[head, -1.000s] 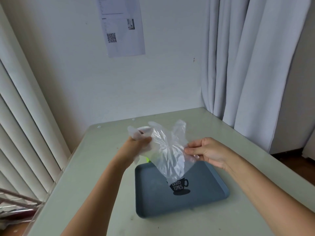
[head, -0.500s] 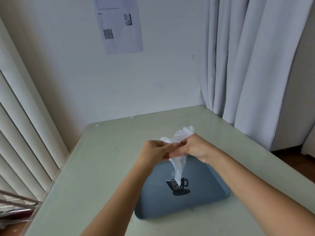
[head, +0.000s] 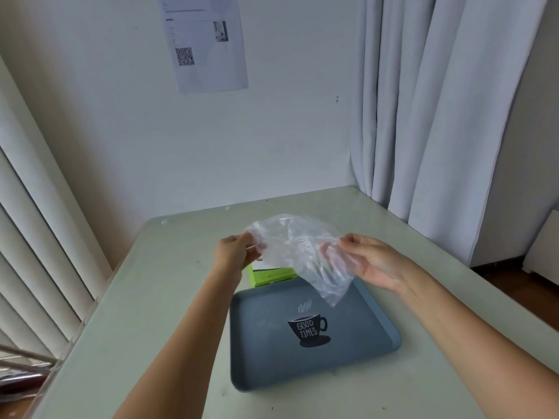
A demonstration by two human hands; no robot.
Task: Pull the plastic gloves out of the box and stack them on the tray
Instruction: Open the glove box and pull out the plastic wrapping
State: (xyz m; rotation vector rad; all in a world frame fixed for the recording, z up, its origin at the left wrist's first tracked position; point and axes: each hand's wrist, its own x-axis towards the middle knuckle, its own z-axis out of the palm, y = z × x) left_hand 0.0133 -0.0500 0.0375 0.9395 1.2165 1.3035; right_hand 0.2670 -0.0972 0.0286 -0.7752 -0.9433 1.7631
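- Glove [head: 298, 252] hangs spread in the air, long axis left to right — its loose end droops over the tray [head: 260, 358].
- Left hand [head: 234, 252] pinches one end, right hand [head: 367, 261] grips the other.

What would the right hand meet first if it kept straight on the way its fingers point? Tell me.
Past the clear crumpled plastic glove it pinches, the right hand, which points left, would likely meet the left hand holding the glove's other end. They look about equally far away, though I am unsure.
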